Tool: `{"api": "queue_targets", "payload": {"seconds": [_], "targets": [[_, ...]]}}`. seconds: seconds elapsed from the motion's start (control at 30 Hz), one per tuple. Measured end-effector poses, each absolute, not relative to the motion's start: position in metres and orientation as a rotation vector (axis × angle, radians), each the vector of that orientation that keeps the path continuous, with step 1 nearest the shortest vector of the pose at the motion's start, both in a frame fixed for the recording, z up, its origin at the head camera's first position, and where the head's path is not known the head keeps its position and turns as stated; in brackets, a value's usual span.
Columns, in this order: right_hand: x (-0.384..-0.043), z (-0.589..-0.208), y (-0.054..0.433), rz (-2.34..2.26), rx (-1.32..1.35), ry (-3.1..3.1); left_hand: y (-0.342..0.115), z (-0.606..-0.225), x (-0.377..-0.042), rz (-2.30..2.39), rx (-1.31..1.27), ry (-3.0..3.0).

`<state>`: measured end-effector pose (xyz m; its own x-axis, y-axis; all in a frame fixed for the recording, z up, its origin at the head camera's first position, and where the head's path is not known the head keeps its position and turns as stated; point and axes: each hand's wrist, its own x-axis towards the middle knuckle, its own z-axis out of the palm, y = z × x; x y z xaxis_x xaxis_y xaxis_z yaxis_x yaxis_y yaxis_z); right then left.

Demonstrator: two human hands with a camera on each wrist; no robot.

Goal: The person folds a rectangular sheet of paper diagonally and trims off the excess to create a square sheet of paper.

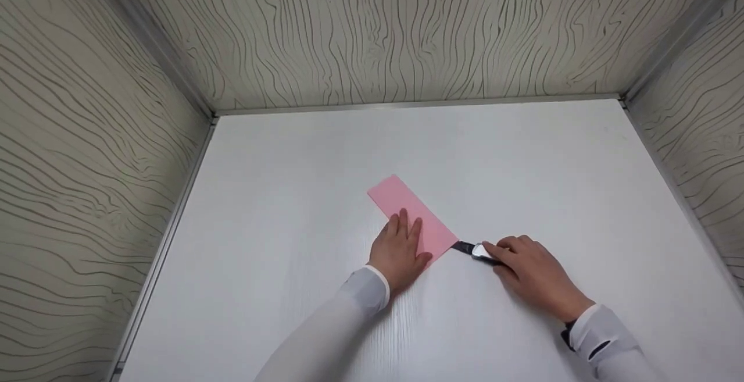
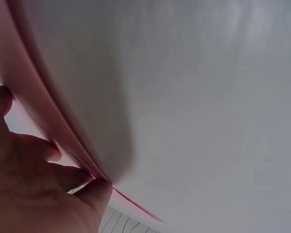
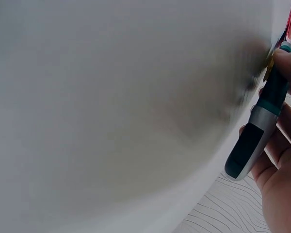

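Note:
A folded strip of pink paper (image 1: 419,220) lies slantwise on the white table. My left hand (image 1: 400,254) presses it down with fingers spread and straight, the thumb near its lower edge. Layered edges of the pink paper (image 2: 39,92) show past the fingertips in the left wrist view. My right hand (image 1: 537,274) grips a utility knife (image 1: 483,253), whose dark blade end reaches the paper's right corner. In the right wrist view the knife's dark green and silver handle (image 3: 262,121) lies along the fingers.
The white table (image 1: 290,196) has metal-framed edges. Wood-grain-patterned panels rise at the back (image 1: 378,33), on the left (image 1: 87,167) and on the right (image 1: 703,109).

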<state>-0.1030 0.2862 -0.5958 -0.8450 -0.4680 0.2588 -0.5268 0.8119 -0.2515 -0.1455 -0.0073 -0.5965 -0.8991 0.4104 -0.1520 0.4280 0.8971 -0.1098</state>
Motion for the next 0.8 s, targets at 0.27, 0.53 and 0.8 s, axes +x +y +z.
{"api": "queue_targets", "payload": {"seconds": [0.27,0.53,0.8], "targets": [[-0.1017,-0.5959,0.2838,0.458,0.772,-2.814,-0.012,-0.5932,-0.1507,-0.236,0.686,2.893],[-0.1004,-0.596,0.2821,0.453,0.772,-2.811,-0.0136,-0.5958,-0.1532,-0.236,0.701,2.875],[-0.1006,-0.5972,0.2818,0.446,0.757,-2.81,-0.0144,-0.598,-0.1527,-0.248,0.702,2.887]]}}
